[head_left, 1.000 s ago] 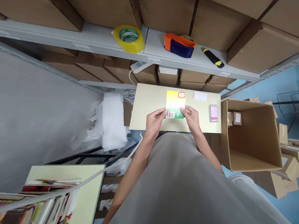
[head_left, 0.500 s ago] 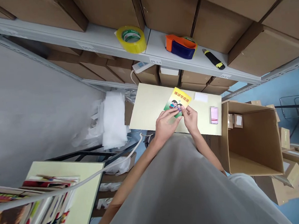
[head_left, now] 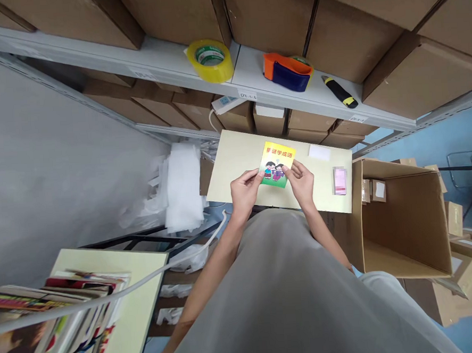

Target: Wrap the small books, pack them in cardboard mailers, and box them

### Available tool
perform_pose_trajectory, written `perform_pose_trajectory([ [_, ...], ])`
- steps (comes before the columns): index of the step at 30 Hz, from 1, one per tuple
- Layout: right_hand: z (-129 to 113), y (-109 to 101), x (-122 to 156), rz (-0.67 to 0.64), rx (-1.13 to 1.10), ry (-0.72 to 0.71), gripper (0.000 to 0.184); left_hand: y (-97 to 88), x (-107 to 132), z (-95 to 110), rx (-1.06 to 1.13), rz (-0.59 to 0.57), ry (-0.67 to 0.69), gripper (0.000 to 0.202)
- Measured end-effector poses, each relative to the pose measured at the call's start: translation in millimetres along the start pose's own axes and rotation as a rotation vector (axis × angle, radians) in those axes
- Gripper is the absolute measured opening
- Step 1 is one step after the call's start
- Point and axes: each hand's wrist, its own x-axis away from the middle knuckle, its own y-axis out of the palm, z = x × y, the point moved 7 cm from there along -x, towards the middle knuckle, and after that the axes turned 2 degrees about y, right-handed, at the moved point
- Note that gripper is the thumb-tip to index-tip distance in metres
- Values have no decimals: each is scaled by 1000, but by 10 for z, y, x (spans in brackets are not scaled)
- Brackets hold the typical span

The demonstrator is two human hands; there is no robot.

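Note:
A small book with a yellow and green cover, red Chinese characters and two cartoon children faces me over the pale tabletop. My left hand pinches its lower left edge, the thumb on the cover. On the opposite edge, my right hand grips it with the thumb in front and the fingers behind. To the right on the tabletop lie a white slip and a pink-screened, blurred phone-like object.
On the shelf ahead sit a yellow tape roll, an orange and blue tape dispenser and a utility knife. An open cardboard box stands right. Stacked books and a hanging white cable are at left.
My left hand has moved from lying across the cover to the book's left edge. The book has turned more upright, and its whole picture now shows.

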Motion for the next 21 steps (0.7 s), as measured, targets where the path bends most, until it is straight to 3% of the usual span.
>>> perform_pose_trajectory([
  [4, -228, -109, 190, 196, 40, -121, 66, -44, 36, 119, -72, 105, 111, 52],
  [8, -309, 62, 350, 109, 53, -109, 55, -18, 118, 302, -134, 138, 213, 46],
  [11, -260, 241, 367, 8, 26, -56, 59, 133, 274, 424, -206, 46, 312, 36],
  [15, -218, 171, 257, 47, 8, -71, 58, 287, 414, 473, -270, -130, 427, 28],
  [19, -127, 22, 177, -12, 3, -37, 63, 6, 194, 309, -239, 8, 261, 56],
  [21, -59, -6, 191, -52, -6, -10, 64, -59, 67, 147, -112, -48, 101, 67],
])
